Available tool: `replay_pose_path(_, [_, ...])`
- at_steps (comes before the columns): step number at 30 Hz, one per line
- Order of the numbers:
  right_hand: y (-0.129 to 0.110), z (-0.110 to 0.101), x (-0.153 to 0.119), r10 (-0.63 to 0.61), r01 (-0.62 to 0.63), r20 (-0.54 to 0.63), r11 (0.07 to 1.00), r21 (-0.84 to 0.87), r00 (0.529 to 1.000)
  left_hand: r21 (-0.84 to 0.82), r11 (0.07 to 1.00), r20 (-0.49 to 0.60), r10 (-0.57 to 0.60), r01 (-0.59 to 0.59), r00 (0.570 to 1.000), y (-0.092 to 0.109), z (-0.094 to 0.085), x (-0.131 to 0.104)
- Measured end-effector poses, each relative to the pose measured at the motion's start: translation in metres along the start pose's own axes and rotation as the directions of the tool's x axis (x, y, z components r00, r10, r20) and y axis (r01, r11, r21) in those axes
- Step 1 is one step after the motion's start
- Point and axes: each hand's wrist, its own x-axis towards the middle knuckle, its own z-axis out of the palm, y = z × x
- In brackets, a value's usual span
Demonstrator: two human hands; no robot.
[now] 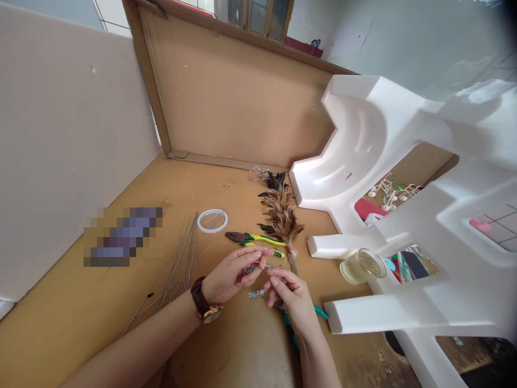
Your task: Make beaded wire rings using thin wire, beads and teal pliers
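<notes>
Pinching with the right hand [291, 292], between thumb and fingertips, a short strand of pale-blue and pinkish beads [257, 293], dangling just left of those fingers. Grasping with the left hand [241, 271], fingers curled together, small turquoise beads [250, 270] near a thin, curved silvery wire; cannot tell whether joined to the strand. Worn on the left wrist, a brown-strapped watch [201, 299]. Lying just beyond the left hand, pliers with yellow-and-green handles [262, 237]; beyond both hands, a brown-and-black feather duster [279, 207]. Left of the left hand, thin grey wires [183, 256]; farther beyond, a flat white ring [212, 230].
</notes>
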Motion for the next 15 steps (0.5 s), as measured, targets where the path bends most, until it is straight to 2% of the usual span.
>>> replay_pose_path(3, [-0.002, 0.002, -0.003, 0.004, -0.004, 0.017, 1.0, -0.005, 1.0, -0.004, 1.0, 0.022, -0.001, 0.001, 1.0, 0.002, 0.003, -0.002])
replay_pose_path(5, [-0.006, 0.003, -0.009, 0.008, -0.008, -0.009, 0.998, -0.065, 1.0, 0.002, 1.0, 0.053, 0.0, -0.001, 0.999, 0.004, 0.005, -0.004])
replay_pose_path(8, [-0.011, -0.001, -0.025, -0.044, 0.013, -0.086, 0.942, -0.336, 0.995, 0.008, 1.0, 0.098, 0.002, -0.003, 0.995, 0.007, 0.007, -0.006])
replay_pose_path(10, [-0.012, -0.009, -0.039, -0.124, 0.044, -0.091, 0.793, -0.608, 0.988, -0.003, 1.0, 0.114, 0.0, 0.001, 0.993, 0.01, 0.007, -0.007])
replay_pose_path(13, [-0.008, -0.026, -0.061, -0.17, 0.029, -0.039, 0.381, -0.924, 0.985, -0.05, 0.998, 0.147, -0.019, 0.027, 0.989, 0.015, 0.007, -0.01])
replay_pose_path(15, [-0.002, -0.036, -0.073, -0.099, -0.022, -0.035, 0.127, -0.992, 0.994, -0.104, 0.992, 0.185, -0.049, 0.069, 0.981, 0.018, 0.006, -0.012])
